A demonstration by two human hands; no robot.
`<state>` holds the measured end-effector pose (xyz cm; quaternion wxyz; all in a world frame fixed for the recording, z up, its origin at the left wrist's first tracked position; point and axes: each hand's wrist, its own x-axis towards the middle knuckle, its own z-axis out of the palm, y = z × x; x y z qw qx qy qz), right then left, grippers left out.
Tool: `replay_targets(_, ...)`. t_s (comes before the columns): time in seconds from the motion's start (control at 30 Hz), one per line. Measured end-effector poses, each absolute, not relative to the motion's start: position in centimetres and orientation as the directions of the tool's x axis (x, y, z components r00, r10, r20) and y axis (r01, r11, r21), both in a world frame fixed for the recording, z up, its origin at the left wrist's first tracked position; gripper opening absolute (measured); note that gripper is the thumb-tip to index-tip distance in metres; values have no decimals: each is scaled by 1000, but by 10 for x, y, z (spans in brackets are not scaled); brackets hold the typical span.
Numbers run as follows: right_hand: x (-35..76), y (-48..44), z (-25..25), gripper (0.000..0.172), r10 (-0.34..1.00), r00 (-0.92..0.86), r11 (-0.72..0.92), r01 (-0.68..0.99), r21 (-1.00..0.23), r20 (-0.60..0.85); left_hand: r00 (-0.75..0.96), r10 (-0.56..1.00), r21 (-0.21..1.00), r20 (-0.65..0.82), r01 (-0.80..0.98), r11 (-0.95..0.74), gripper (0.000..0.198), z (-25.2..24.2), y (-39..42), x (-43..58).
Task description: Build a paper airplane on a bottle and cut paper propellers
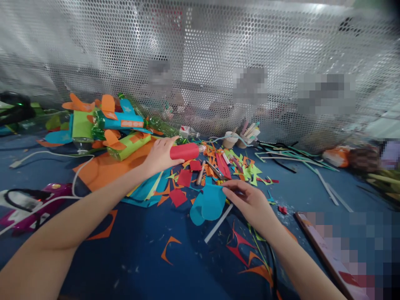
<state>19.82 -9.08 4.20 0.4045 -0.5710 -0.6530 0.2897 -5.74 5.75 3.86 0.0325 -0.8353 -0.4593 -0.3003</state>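
Note:
My left hand (161, 154) is wrapped round a small plastic bottle (185, 152) covered in red paper, its clear neck pointing right. Between the thumb and fingers of my right hand (245, 200) is the edge of a blue paper cutout (213, 203) with a rounded end. A second rounded blue piece (196, 211) overlaps behind it. Just beyond these lie scissors (215, 170), a light-coloured pen-like stick (201, 173) and red paper squares (185, 178). A white strip (218, 223) sits under the right hand's side of the cutout.
Bottle models with paper fins (121, 121) crowd the back left, by orange sheets (103, 168). Paper scraps (250, 168) spread across the middle. Cups of sticks (231, 139) stand near the perforated metal screen (200, 62). A purple power strip (53, 200) lies left, a phone (325, 250) right.

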Motion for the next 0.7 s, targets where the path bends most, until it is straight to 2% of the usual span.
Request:
replay_targets(0.1, 197, -91, 44, 22, 978, -17, 185, 547, -816, 210, 391, 818, 203, 421, 839, -505, 88, 31, 67, -68)
replay_targets(0.23, 198, -91, 45, 22, 971, -9, 196, 598, -777, 237, 392, 822, 264, 413, 812, -521, 74, 32, 68, -71)
replay_targets(0.3, 200, -90, 44, 22, 966, -3, 206, 609, -766, 257, 347, 833, 400, 431, 753, -521, 67, 39, 66, -69)
replay_targets(0.33, 200, -90, 44, 22, 965, 3, 208, 602, -771, 263, 310, 861, 513, 404, 702, -494, 66, 43, 65, -67)
replay_targets(0.4, 201, -89, 44, 22, 965, 12, 209, 564, -799, 260, 268, 935, 779, 231, 525, -343, 67, 52, 61, -64)
replay_targets(0.47, 200, -89, 43, 22, 968, 17, 204, 528, -824, 250, 319, 948, 952, -6, 293, -92, 62, 60, 56, -61)
replay_targets(0.57, 199, -88, 43, 21, 973, 5, 199, 484, -852, 230, 436, 875, 977, -212, 86, 194, 49, 65, 50, -59)
replay_targets(0.63, 198, -87, 42, 22, 981, -31, 185, 413, -892, 189, 507, 814, 953, -285, 56, 298, 45, 65, 49, -61)
replay_targets(0.7, 197, -87, 42, 23, 988, -71, 152, 368, -917, 135, 538, 784, 946, -311, 98, 308, 44, 64, 50, -64)
